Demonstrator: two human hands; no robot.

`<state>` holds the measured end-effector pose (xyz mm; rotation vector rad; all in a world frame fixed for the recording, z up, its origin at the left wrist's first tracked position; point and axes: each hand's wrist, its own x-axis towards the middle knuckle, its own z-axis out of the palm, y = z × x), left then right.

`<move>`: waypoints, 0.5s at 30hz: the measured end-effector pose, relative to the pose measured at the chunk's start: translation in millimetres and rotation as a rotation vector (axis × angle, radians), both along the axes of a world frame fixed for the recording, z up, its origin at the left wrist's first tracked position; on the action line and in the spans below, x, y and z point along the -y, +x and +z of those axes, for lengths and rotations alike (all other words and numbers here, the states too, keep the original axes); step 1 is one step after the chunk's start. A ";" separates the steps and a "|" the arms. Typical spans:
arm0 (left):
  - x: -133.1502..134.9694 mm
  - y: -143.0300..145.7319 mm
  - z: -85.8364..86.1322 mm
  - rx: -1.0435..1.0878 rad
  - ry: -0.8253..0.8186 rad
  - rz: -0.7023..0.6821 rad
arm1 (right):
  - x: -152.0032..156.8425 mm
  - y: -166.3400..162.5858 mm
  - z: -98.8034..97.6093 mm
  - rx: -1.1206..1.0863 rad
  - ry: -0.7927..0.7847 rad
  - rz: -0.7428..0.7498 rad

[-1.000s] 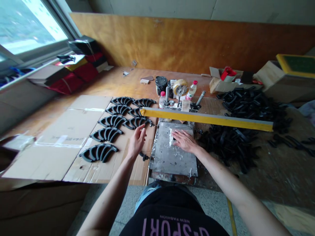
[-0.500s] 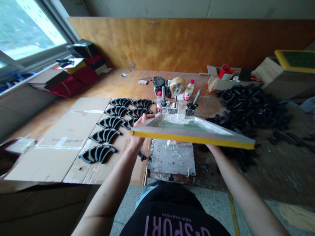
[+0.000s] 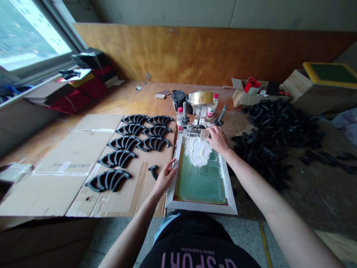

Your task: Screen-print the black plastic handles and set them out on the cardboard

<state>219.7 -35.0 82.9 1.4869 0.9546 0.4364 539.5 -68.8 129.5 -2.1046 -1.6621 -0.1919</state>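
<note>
A screen-printing frame (image 3: pixel 201 207) lies flat in front of me, its green mesh (image 3: pixel 199 184) showing inside pale edges. Thick white paste (image 3: pixel 197 152) is spread over the far part of the mesh. My right hand (image 3: pixel 219 139) pinches a small translucent squeegee (image 3: pixel 205 134) at the frame's far end, just behind the paste. At the left edge of the frame rests my left hand (image 3: pixel 166 175), fingers loosely stretched and holding nothing. Beside that hand, a single curved black handle (image 3: pixel 153 172) lies on the cardboard (image 3: pixel 139 190).
Rows of curved black pieces (image 3: pixel 122 142) lie on the cardboard to the left. A big pile of black pieces (image 3: pixel 281 126) covers the right side. Behind the metal clamp (image 3: pixel 192 129) stand a black tub (image 3: pixel 178 99), bottles (image 3: pixel 212 107) and a tape roll (image 3: pixel 202 98).
The frame has come down from a raised tilt to lie flat. My right hand has moved from beneath it to the squeegee. My left hand has drawn nearer along the frame's left edge.
</note>
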 end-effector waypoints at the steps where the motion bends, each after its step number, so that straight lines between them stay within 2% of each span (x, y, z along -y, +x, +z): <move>1: -0.7 -0.3 -3.1 -0.013 0.019 -0.001 | -2.4 -1.6 -3.7 0.013 -0.061 0.009; 5: -1.7 -1.3 -12.2 -0.075 0.066 -0.016 | -1.2 -10.2 -13.4 0.012 -0.282 0.018; 9: -1.3 -1.3 -16.0 -0.098 0.057 -0.039 | 8.6 -24.5 -16.7 0.093 -0.284 -0.109; 11: -1.1 -1.2 -16.9 -0.097 0.048 -0.038 | 13.3 -36.0 -19.0 0.118 -0.288 -0.123; 13: -0.9 -1.2 -18.1 -0.099 0.050 -0.025 | 19.3 -49.3 -21.2 0.126 -0.293 -0.062; 15: -0.7 -1.1 -19.4 -0.100 0.052 -0.017 | 28.7 -61.0 -21.8 0.128 -0.290 0.077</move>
